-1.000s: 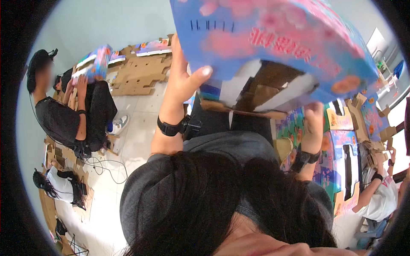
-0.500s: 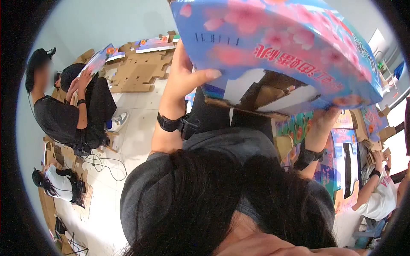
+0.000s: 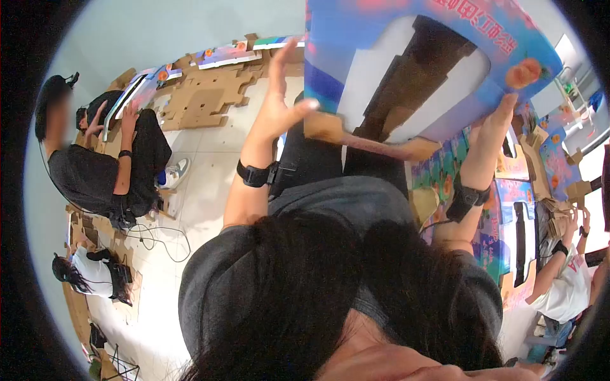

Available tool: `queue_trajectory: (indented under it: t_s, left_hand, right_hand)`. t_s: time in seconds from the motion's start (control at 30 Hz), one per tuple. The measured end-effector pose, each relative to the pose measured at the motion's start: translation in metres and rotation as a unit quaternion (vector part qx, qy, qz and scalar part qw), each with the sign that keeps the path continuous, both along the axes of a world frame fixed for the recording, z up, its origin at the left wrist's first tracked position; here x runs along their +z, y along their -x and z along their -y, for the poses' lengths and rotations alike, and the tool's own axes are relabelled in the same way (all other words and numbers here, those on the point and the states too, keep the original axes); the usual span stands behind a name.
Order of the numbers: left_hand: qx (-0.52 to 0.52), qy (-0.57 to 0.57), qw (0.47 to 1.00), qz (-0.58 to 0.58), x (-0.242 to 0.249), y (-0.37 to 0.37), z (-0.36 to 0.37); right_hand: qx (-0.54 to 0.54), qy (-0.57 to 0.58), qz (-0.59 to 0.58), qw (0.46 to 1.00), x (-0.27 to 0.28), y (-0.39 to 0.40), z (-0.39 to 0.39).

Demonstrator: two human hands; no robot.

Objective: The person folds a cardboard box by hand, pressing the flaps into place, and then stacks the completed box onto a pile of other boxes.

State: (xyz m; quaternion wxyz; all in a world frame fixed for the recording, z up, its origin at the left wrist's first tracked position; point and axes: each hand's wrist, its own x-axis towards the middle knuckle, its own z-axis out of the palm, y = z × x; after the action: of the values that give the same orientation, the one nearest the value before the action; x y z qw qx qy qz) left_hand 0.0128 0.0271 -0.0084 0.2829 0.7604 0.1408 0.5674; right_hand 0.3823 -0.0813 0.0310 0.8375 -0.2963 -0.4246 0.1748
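Carton turned, dark slot more exposed, left hand spread wider

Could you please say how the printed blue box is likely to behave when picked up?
The box is probably light for its size, since its large opening shows mostly hollow space. It seems fairly stiff, as its front looks unbuckled between the left hand and right hand. The narrow cardboard strip along its lower edge may bend.
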Motion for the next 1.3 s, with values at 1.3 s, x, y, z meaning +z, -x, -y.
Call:
queue_trajectory:
  t_s: [1.3]
  left_hand:
    - [0.012,0.241,0.969,0.043,-0.057,-0.029,0.003]
  right_hand:
    - [0.086,0.156,0.116,0.977,-0.11,0.016,-0.013]
